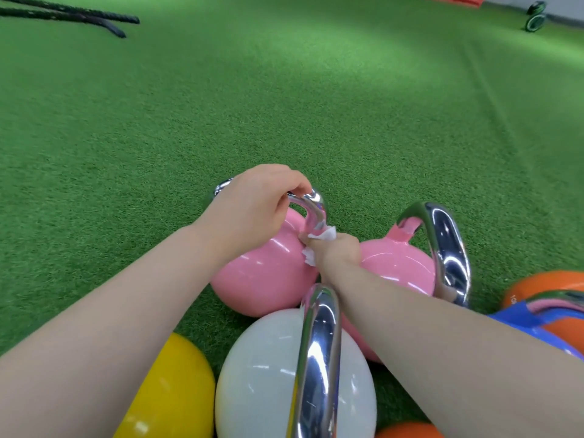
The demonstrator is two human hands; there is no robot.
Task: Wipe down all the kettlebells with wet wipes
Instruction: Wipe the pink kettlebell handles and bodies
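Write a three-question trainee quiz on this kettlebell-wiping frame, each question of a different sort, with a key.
1. True or false: the left hand grips the chrome handle of the left pink kettlebell.
2. Multiple choice: where is the wet wipe? A) lying on the green turf; B) held in the right hand against the base of the handle; C) draped over the white kettlebell.
3. Fill in: the kettlebell body at the lower left, beside the white one, is coloured ____.

Key: 1 true; 2 B; 3 yellow.
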